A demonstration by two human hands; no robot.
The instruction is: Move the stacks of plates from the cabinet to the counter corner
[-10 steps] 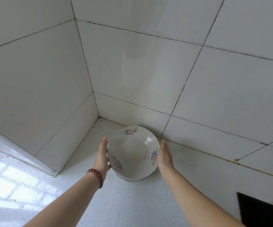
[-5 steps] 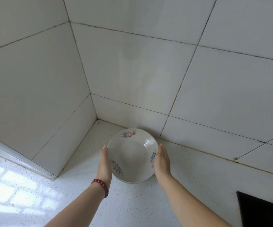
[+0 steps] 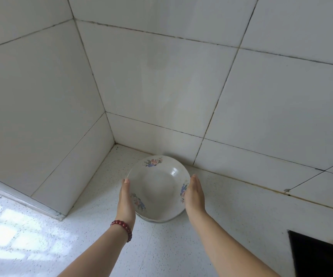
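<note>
A small stack of white deep plates (image 3: 158,186) with pink and blue flower prints sits on the speckled white counter (image 3: 105,242), close to the corner where two tiled walls meet. My left hand (image 3: 126,200), with a red bead bracelet at the wrist, lies flat against the stack's left rim. My right hand (image 3: 194,194) presses flat against its right rim. Both palms face inward and clasp the stack between them. The lower plates show only as thin edges under the front rim.
White tiled walls (image 3: 161,80) close in the corner at the back and left. A dark rectangular opening (image 3: 319,254) cuts into the counter at the lower right. Sunlight patches (image 3: 7,232) fall on the counter at the lower left.
The stack and both hands sit a little lower and nearer me in the view than a second ago. My hands have slid slightly back along the rims.
</note>
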